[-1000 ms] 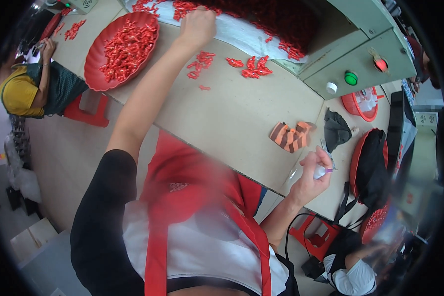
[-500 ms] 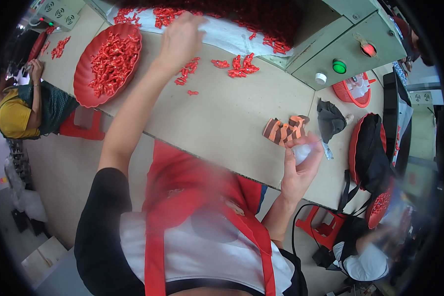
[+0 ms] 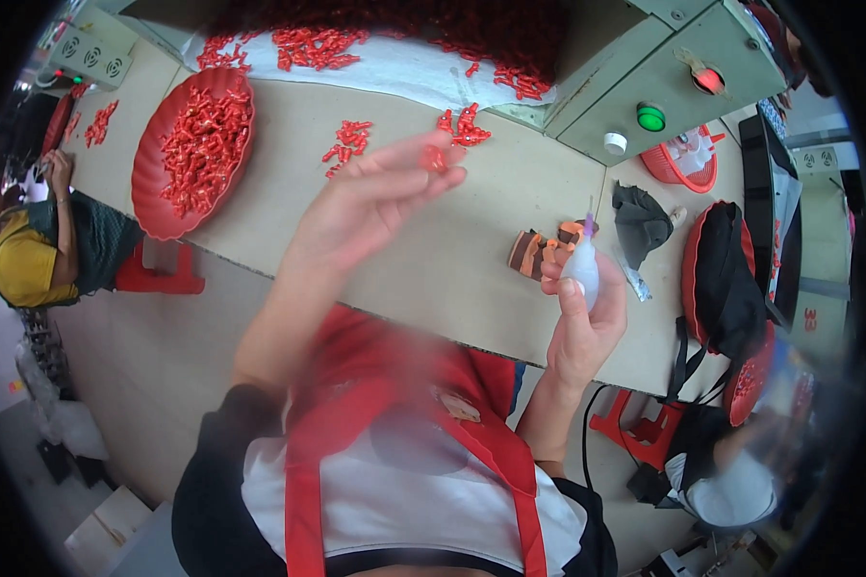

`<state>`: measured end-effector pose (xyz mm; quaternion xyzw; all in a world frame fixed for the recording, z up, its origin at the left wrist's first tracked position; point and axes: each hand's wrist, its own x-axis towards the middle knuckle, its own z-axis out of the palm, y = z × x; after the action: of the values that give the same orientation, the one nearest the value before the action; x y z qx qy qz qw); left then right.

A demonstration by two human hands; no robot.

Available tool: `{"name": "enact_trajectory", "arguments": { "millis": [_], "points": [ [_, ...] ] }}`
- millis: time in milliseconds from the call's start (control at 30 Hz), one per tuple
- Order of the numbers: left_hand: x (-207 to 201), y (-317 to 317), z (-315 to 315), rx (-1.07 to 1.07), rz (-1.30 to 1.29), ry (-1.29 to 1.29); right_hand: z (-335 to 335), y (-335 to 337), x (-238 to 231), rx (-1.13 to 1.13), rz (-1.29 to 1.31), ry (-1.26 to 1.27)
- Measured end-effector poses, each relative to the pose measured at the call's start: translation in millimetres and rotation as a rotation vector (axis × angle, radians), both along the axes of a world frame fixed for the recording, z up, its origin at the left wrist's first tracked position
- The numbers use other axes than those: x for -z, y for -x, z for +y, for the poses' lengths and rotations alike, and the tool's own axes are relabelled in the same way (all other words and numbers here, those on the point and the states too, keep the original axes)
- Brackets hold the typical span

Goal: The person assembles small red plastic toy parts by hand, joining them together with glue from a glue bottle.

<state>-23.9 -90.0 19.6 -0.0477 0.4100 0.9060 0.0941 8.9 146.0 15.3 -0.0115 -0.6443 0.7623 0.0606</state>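
Observation:
Above the middle of the table, my left hand pinches a small glossy red plastic piece at its fingertips. A small white squeeze bottle with a purple needle tip stands upright in my right hand, the fingers wrapped round it and the tip pointing up. Just behind that hand lies an orange and brown striped cloth, partly hidden by the fingers. Loose red pieces lie beyond my left hand, and another small pile sits farther right.
At the left stands a red scalloped bowl heaped with red pieces. A green-grey machine with lit buttons holds more pieces on white paper. To the right are a black cloth, a red basket and a black bag. Two people sit nearby.
My left hand has come back from the machine opening toward the middle and now shows a red piece in its fingers. The bottle in my right hand has turned tip upward.

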Motion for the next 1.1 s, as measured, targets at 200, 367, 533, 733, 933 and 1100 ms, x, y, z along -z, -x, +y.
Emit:
{"name": "enact_trajectory", "arguments": {
  "millis": [200, 367, 533, 733, 933, 1100],
  "points": [
    [4.4, -14.0, 25.1, 0.077, -0.238, -0.685, 1.2, -3.6, -11.3, -0.107, 0.020, 0.027],
    [14.0, -13.9, 29.6, 0.041, -0.148, -0.583, -6.4, -5.9, -20.3, -0.058, 0.029, -0.017],
    [14.8, -15.2, 32.2, 0.057, -0.138, -0.688, -16.2, -8.5, -22.7, -0.029, 0.075, 0.028],
    [-0.6, -22.0, 35.0, 0.045, 0.003, -0.437, -12.5, -9.0, -20.9, -0.001, 0.163, -0.011],
    [-6.5, -28.4, 39.2, -0.011, 0.008, -0.094, -16.5, -18.7, -27.7, 0.004, 0.425, -0.530],
    [-6.3, -29.2, 39.5, -0.031, -0.039, -0.120, -24.0, -12.4, -34.4, -0.029, 0.575, -0.610]
  ]
}}
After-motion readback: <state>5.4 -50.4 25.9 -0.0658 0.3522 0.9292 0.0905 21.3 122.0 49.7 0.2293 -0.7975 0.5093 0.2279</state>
